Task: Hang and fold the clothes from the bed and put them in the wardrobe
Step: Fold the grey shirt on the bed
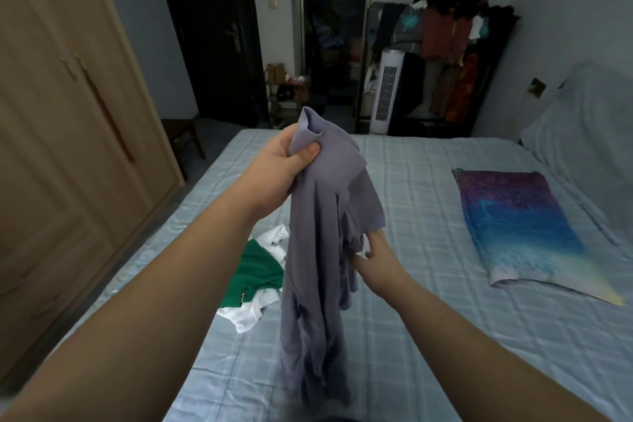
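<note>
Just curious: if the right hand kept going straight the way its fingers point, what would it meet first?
The right hand already has its fingertips in the hanging grey shirt, so it would push further into that cloth, probably well before anything on the bed.

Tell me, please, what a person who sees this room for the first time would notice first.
First, the crumpled grey-lilac cotton shirt hanging in the centre, pinched at the top by the left hand while the right hand reaches into its folds. Next, the folded purple-and-blue tie-dye garment lying flat on the right of the pale checked bedsheet, and the green-and-white clothes heap left of the shirt.
</note>
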Motion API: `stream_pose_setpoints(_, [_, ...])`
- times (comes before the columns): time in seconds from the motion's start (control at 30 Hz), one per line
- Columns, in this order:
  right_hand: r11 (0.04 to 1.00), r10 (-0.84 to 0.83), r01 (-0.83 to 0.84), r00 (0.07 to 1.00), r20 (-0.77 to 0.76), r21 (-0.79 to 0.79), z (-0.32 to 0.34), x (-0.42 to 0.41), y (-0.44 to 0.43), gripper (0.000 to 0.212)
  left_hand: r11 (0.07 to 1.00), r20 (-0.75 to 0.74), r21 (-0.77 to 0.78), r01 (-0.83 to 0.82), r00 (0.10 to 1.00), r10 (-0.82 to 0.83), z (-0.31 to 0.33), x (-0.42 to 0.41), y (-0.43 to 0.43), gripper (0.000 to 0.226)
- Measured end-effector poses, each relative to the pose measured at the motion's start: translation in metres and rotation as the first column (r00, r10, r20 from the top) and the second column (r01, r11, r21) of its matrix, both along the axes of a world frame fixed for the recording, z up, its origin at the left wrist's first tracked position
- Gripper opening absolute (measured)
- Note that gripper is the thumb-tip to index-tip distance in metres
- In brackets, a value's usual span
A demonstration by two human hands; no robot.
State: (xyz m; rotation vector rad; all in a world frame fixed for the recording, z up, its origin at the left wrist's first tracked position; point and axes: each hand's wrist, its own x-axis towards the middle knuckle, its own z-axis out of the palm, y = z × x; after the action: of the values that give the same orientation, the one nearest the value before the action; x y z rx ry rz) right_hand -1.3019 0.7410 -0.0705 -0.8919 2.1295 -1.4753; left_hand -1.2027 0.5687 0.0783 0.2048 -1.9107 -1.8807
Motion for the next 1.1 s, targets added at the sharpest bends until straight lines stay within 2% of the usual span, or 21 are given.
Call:
stream_pose_setpoints(0.03, [1.0, 0.013, -0.012, 0.999, -0.042, 0.022, 0.002, -0.003, -0.003, 0.056, 1.0, 0.0, -0.001, 0.002, 1.0, -0.002, 0.003, 0.002, 0.002, 0.021])
stream_pose_setpoints(0.1, [0.995, 0.07, -0.069, 0.997, -0.017, 0.072, 0.002, -0.011, -0.009, 0.042, 0.999, 0.003, -0.032, -0.013, 1.0, 0.013, 0.011, 0.007, 0.005, 0.023])
stream_pose_setpoints(0.17, [0.99, 0.098, -0.103, 0.994, 0.052, 0.1, 0.005, -0.012, -0.011, 0.009, 0.989, 0.002, -0.139, -0.056, 0.998, 0.057, 0.017, 0.012, 0.005, 0.025])
stream_pose_setpoints(0.27, [0.989, 0.128, -0.135, 0.987, 0.093, 0.067, 0.002, -0.011, -0.012, 0.01, 0.954, 0.02, -0.272, -0.123, 0.991, 0.134, 0.024, 0.019, 0.007, 0.026])
stream_pose_setpoints(0.33, [0.985, 0.17, -0.166, 0.967, 0.192, -0.038, 0.001, -0.01, -0.014, 0.022, 0.924, 0.042, -0.345, -0.165, 0.981, 0.191, 0.023, 0.022, 0.006, 0.024])
stream_pose_setpoints(0.37, [0.982, 0.175, -0.149, 0.951, 0.254, -0.118, 0.001, -0.011, -0.016, 0.026, 0.888, 0.041, -0.412, -0.203, 0.97, 0.241, 0.021, 0.023, 0.003, 0.022])
stream_pose_setpoints(0.43, [0.976, 0.11, -0.05, 0.954, 0.279, -0.213, 0.004, -0.017, -0.018, 0.026, 0.804, 0.033, -0.528, -0.274, 0.939, 0.342, 0.015, 0.028, -0.005, 0.019])
stream_pose_setpoints(0.5, [0.964, 0.046, 0.012, 0.976, 0.211, -0.266, 0.01, -0.026, -0.016, 0.023, 0.747, 0.043, -0.582, -0.32, 0.906, 0.422, 0.008, 0.033, -0.014, 0.019])
stream_pose_setpoints(0.57, [0.961, 0.025, 0.004, 0.995, 0.101, -0.277, 0.016, -0.04, -0.011, 0.024, 0.709, 0.072, -0.624, -0.33, 0.879, 0.472, -0.003, 0.039, -0.021, 0.018])
stream_pose_setpoints(0.7, [0.979, 0.153, -0.161, 0.986, -0.07, -0.128, 0.026, -0.067, 0.004, 0.019, 0.671, 0.14, -0.669, -0.319, 0.833, 0.535, -0.03, 0.051, -0.032, 0.019])
stream_pose_setpoints(0.77, [0.977, 0.206, -0.213, 0.956, -0.209, -0.012, 0.029, -0.083, 0.015, 0.028, 0.688, 0.208, -0.682, -0.249, 0.836, 0.508, -0.035, 0.059, -0.039, 0.028])
stream_pose_setpoints(0.83, [0.977, 0.215, -0.203, 0.916, -0.34, 0.073, 0.032, -0.099, 0.023, 0.031, 0.712, 0.343, -0.695, -0.1, 0.825, 0.45, -0.035, 0.067, -0.046, 0.053])
stream_pose_setpoints(0.87, [0.977, 0.215, -0.191, 0.896, -0.389, 0.099, 0.033, -0.107, 0.026, 0.029, 0.697, 0.4, -0.716, -0.023, 0.805, 0.438, -0.036, 0.069, -0.05, 0.064])
stream_pose_setpoints(0.93, [0.977, 0.199, -0.145, 0.875, -0.441, 0.154, 0.038, -0.121, 0.029, 0.021, 0.601, 0.438, -0.794, 0.087, 0.767, 0.468, -0.041, 0.069, -0.057, 0.071])
stream_pose_setpoints(1.03, [0.976, 0.162, -0.069, 0.867, -0.472, 0.208, 0.044, -0.134, 0.034, 0.019, 0.514, 0.468, -0.841, 0.169, 0.702, 0.537, -0.049, 0.06, -0.055, 0.061])
stream_pose_setpoints(1.1, [0.965, 0.156, -0.028, 0.862, -0.482, 0.262, 0.047, -0.138, 0.034, 0.011, 0.412, 0.393, -0.897, 0.16, 0.716, 0.576, -0.052, 0.054, -0.054, 0.04])
